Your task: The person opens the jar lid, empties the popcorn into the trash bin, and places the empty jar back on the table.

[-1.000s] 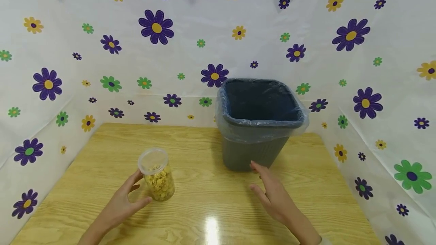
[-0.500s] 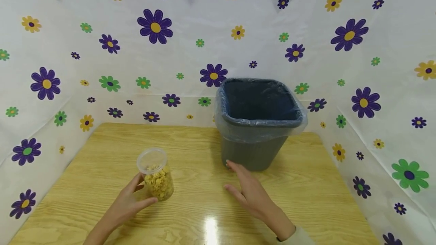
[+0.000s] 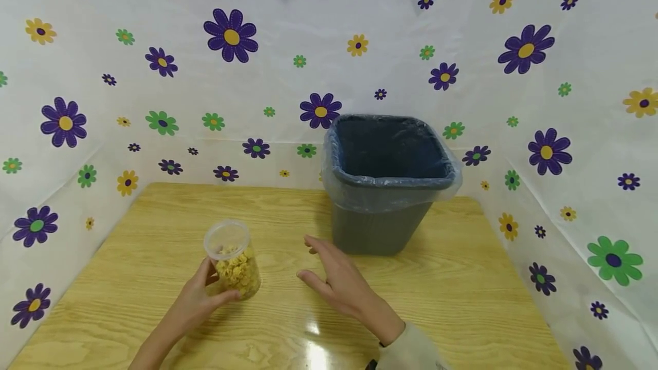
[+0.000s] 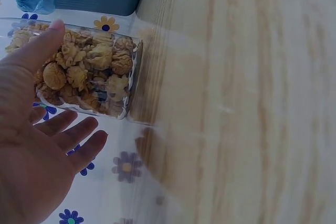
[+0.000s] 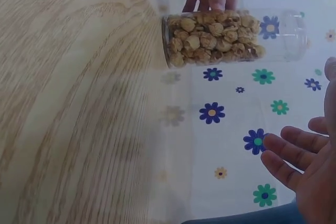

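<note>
A clear cylindrical jar (image 3: 237, 270), partly filled with golden popcorn (image 4: 79, 69), stands upright on the table, left of the middle. My left hand (image 3: 192, 304) is spread around its near left side. The thumb overlaps the front of the jar, while the other fingers reach along its left side; in the left wrist view several of these fingers (image 4: 79, 137) are loosely extended beside it. To the right of the jar is my right hand (image 3: 341, 284), held over the table with thumb and fingers apart and nothing in it.
Behind my right hand stands a dark grey-blue bin (image 3: 380, 227), its rim covered by a clear plastic liner (image 3: 360, 196). Flower-patterned white sheeting (image 3: 288, 21) encloses the wooden table (image 3: 277, 216) at the back and both sides.
My right hand has moved left, from in front of the bin toward the jar. The left hand has come closer around the jar, its thumb now across the front. The jar stays put.
</note>
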Tool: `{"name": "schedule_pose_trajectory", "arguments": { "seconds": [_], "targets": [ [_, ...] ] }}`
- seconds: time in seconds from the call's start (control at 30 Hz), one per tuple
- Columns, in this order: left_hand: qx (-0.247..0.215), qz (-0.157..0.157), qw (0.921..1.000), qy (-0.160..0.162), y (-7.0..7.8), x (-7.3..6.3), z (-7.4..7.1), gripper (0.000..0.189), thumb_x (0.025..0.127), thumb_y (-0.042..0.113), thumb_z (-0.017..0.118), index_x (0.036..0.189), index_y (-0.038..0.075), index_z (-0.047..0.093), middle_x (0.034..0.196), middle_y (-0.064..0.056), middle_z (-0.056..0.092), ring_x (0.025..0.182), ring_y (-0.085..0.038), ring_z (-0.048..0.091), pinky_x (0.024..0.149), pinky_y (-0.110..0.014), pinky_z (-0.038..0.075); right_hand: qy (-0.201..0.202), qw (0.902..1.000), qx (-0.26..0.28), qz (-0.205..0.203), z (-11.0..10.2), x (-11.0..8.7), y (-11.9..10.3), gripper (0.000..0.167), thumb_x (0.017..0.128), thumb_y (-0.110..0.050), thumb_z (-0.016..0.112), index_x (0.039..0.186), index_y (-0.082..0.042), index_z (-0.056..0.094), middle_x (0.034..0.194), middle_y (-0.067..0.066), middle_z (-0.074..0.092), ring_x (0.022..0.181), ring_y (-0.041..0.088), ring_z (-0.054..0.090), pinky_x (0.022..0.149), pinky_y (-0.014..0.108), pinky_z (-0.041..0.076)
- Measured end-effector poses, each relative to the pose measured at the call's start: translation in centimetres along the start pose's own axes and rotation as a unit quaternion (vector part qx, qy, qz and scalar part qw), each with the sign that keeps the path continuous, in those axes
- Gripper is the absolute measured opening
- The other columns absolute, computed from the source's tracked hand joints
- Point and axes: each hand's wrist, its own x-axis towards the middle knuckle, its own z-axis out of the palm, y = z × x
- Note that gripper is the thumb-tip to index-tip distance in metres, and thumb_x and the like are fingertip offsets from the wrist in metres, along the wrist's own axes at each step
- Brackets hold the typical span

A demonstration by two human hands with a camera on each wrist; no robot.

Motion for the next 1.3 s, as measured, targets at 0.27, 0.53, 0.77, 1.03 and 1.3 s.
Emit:
{"name": "schedule_pose_trajectory", "arguments": {
  "seconds": [0.27, 0.53, 0.77, 1.03, 1.3],
  "targets": [
    [-0.008, -0.006, 0.9999, 0.001, -0.1, 0.3, 0.4, 0.091, 0.085, 0.018, 0.087, 0.153, -0.005, 0.031, 0.146, -0.032, 0.048, 0.126, -0.051, 0.054, 0.102, -0.064, 0.047, -0.031, 0.9985, 0.039, 0.025, 1.2, 1.6, -0.6, 0.067, 0.106, -0.052, 0.053, 0.160, -0.018, 0.035, 0.148, 0.001, 0.052, 0.127, 0.021, 0.057, 0.076, 0.030, 0.058],
    [-0.022, 0.006, 0.9997, 0.007, 0.3, 0.8, 1.0, 0.088, 0.088, 0.016, 0.084, 0.153, -0.005, 0.029, 0.148, -0.032, 0.045, 0.128, -0.053, 0.052, 0.104, -0.071, 0.041, -0.035, 0.9982, 0.043, 0.019, 1.7, 3.3, -1.6, 0.070, 0.105, -0.054, 0.053, 0.161, -0.016, 0.034, 0.148, 0.003, 0.053, 0.127, 0.020, 0.058, 0.082, 0.031, 0.058],
    [-0.048, 0.010, 0.9988, 0.006, 0.9, 0.9, 1.8, 0.082, 0.087, 0.012, 0.084, 0.149, -0.006, 0.033, 0.146, -0.031, 0.048, 0.129, -0.051, 0.052, 0.107, -0.069, 0.039, -0.030, 0.9983, 0.048, 0.013, 1.8, 3.8, -2.0, 0.070, 0.105, -0.051, 0.055, 0.161, -0.014, 0.033, 0.147, 0.006, 0.054, 0.127, 0.023, 0.058, 0.081, 0.029, 0.058],
    [-0.030, 0.031, 0.9991, 0.002, 1.9, 1.0, 2.7, 0.081, 0.086, 0.016, 0.086, 0.149, -0.004, 0.038, 0.145, -0.025, 0.052, 0.129, -0.045, 0.055, 0.107, -0.067, 0.041, -0.018, 0.9987, 0.047, 0.001, 1.3, 4.4, -2.4, 0.071, 0.104, -0.048, 0.059, 0.161, -0.015, 0.032, 0.145, 0.004, 0.054, 0.125, 0.021, 0.058, 0.093, 0.038, 0.055],
    [-0.003, 0.057, 0.9983, -0.010, 3.2, 1.1, 3.1, 0.084, 0.084, 0.017, 0.088, 0.152, 0.003, 0.040, 0.142, -0.016, 0.057, 0.123, -0.034, 0.058, 0.102, -0.062, 0.046, -0.002, 0.9977, 0.067, -0.013, 0.6, 4.8, -2.7, 0.077, 0.099, -0.040, 0.072, 0.160, -0.012, 0.034, 0.141, 0.003, 0.056, 0.123, 0.018, 0.057, 0.097, 0.038, 0.054]
  ]
}}
